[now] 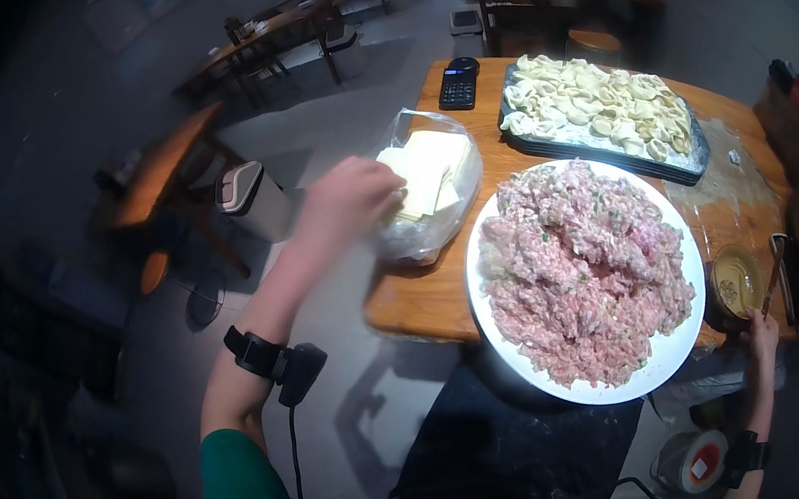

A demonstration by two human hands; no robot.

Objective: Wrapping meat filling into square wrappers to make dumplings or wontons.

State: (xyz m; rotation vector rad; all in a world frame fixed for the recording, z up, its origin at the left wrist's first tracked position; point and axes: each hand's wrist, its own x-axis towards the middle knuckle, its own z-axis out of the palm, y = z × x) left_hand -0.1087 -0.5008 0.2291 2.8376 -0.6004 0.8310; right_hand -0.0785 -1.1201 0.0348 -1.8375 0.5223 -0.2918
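Observation:
My left hand point(355, 194) is at the near left edge of a stack of square pale dough wrappers point(431, 170), fingers curled and fingertips against the sheets. It blurs, so whether a sheet is pinched cannot be told. The stack lies in a clear plastic bag point(458, 221) at the table's left edge. My right hand point(762, 335) grips a thin stick-like utensil point(774, 280) beside a small yellowish bowl point(737, 283). Between my hands, a large white plate point(670, 376) holds a mound of pink minced meat filling point(585, 274) with green flecks.
Behind the plate, folded wontons point(600, 102) cover a dark tray point(699, 149) on the wooden table point(422, 305). A black keypad device point(459, 85) lies at the far left corner. A bin point(254, 200) stands on the floor to the left. Cables hang from both forearm straps.

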